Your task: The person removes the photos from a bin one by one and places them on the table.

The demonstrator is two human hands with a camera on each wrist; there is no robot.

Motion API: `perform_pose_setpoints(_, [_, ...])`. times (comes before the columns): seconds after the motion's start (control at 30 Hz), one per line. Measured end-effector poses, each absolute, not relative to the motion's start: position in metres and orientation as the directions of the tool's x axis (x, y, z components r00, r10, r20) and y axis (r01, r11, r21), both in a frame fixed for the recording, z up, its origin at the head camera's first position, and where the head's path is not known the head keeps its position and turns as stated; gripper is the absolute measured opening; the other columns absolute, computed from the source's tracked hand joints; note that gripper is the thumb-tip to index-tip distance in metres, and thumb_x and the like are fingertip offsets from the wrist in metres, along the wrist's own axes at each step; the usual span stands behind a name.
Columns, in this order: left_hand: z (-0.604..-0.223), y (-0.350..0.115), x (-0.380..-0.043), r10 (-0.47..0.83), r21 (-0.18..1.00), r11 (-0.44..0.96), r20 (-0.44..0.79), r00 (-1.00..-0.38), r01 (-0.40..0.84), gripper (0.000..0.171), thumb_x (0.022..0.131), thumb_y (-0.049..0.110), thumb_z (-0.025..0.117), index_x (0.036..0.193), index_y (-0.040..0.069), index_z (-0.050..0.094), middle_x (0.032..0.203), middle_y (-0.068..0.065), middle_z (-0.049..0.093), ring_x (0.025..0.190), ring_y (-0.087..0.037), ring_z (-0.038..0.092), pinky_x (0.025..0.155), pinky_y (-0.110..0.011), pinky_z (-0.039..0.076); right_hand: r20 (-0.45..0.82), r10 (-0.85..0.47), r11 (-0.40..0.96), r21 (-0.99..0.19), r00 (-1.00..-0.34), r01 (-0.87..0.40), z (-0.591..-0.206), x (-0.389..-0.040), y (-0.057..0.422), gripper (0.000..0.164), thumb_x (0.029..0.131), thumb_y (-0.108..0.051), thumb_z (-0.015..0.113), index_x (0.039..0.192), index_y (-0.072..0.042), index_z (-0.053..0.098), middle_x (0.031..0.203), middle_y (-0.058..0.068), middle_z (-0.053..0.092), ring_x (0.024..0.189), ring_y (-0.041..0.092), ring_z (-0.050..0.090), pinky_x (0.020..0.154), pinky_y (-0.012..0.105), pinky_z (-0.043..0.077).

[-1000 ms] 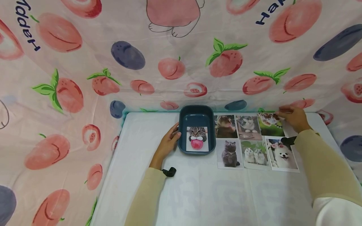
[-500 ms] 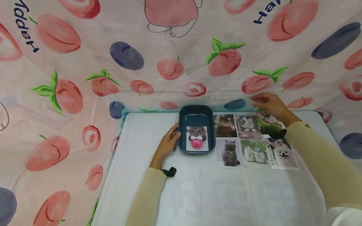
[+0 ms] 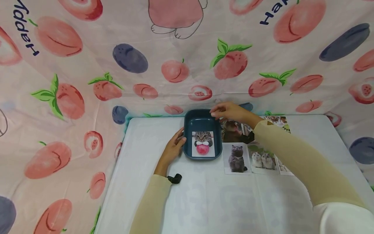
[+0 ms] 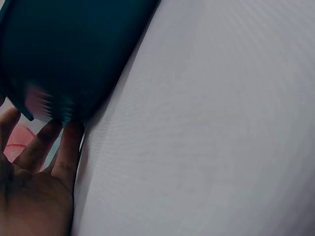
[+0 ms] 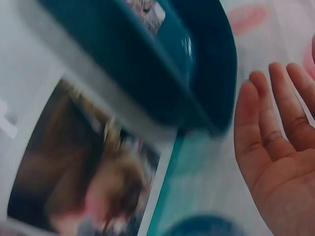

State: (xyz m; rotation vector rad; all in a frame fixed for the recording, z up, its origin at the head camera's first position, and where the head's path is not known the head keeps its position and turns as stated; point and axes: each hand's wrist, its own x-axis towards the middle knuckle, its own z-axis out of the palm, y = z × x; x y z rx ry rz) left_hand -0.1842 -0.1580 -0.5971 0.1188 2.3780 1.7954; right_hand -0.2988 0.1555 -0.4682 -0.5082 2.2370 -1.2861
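A dark teal tray (image 3: pixel 203 115) stands near the table's back edge. Inside, at its front end, lies a photo of a tabby cat with a pink ball-like shape (image 3: pixel 203 149). My left hand (image 3: pixel 171 150) touches the tray's left side; in the left wrist view its fingers (image 4: pixel 67 155) reach straight to the wall. Above the tray's back right corner is my right hand (image 3: pixel 230 112). The right wrist view shows that hand (image 5: pixel 283 152) with fingers extended and nothing in it. Just right of the tray lie a brown animal photo (image 3: pixel 230 136) and a grey cat photo (image 3: pixel 237 159).
Farther right are a photo of two small furry animals (image 3: pixel 261 159), a tiger photo (image 3: pixel 281 122) and a white dog photo (image 3: pixel 282 168), the last mostly covered by my right sleeve (image 3: pixel 295 151). A fruit-print cloth (image 3: pixel 175 48) hangs behind the white table (image 3: pixel 210 201).
My right hand has moved left, from the tiger photo's top edge across to the tray's back right corner. The left hand and tray have stayed in place.
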Motion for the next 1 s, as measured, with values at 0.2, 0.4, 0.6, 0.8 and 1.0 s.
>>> perform_pose_setpoints(0.2, [-0.596,-0.159,-0.184,0.17,0.961,0.275,-0.072,-0.983,-0.023,0.054,0.104,0.046,0.057,0.154,0.048,0.038,0.157,-0.002,0.046,0.144,-0.025,0.048,0.115,-0.049,0.044,-0.272,-0.631,0.523,-0.841,-0.727,-0.14,-0.475,-0.301,0.116,0.049,0.098,-0.033,0.07,0.136,-0.003,0.062,0.128,0.013,0.069,0.117,0.033,0.066,0.099,0.047,0.057])
perform_pose_setpoints(0.4, [-0.597,-0.16,-0.184,0.176,0.965,0.263,-0.069,-0.982,-0.02,0.053,0.104,0.047,0.057,0.154,0.049,0.039,0.157,-0.003,0.046,0.144,-0.026,0.048,0.115,-0.049,0.044,-0.32,-0.626,0.617,-0.761,-0.711,-0.2,-0.49,-0.301,0.086,0.048,0.095,-0.033,0.074,0.132,-0.004,0.065,0.121,0.01,0.072,0.112,0.025,0.066,0.103,0.044,0.053])
perform_pose_setpoints(0.6, [-0.597,-0.16,-0.183,0.179,0.964,0.265,-0.077,-0.981,-0.028,0.053,0.103,0.049,0.057,0.153,0.05,0.038,0.157,-0.002,0.047,0.144,-0.025,0.048,0.115,-0.05,0.044,-0.403,-0.609,0.666,-0.728,-0.683,-0.165,-0.505,-0.295,0.068,0.044,0.095,-0.028,0.073,0.13,-0.003,0.065,0.12,0.012,0.07,0.11,0.025,0.065,0.104,0.042,0.052])
perform_pose_setpoints(0.8, [-0.595,-0.16,-0.184,0.179,0.964,0.263,-0.075,-0.981,-0.026,0.054,0.102,0.051,0.056,0.153,0.051,0.038,0.156,0.0,0.047,0.143,-0.024,0.049,0.115,-0.05,0.044,-0.431,-0.579,0.682,-0.721,-0.692,-0.122,-0.51,-0.292,0.06,0.044,0.094,-0.031,0.074,0.129,-0.004,0.066,0.121,0.012,0.069,0.108,0.024,0.065,0.103,0.042,0.053])
perform_pose_setpoints(1.0, [-0.595,-0.159,-0.184,0.183,0.967,0.252,-0.086,-0.979,-0.038,0.052,0.103,0.05,0.057,0.152,0.052,0.039,0.157,0.0,0.047,0.143,-0.024,0.049,0.115,-0.05,0.043,-0.453,-0.571,0.698,-0.706,-0.685,-0.116,-0.514,-0.292,0.058,0.045,0.095,-0.03,0.073,0.132,-0.004,0.064,0.128,0.013,0.067,0.116,0.025,0.062,0.108,0.043,0.05])
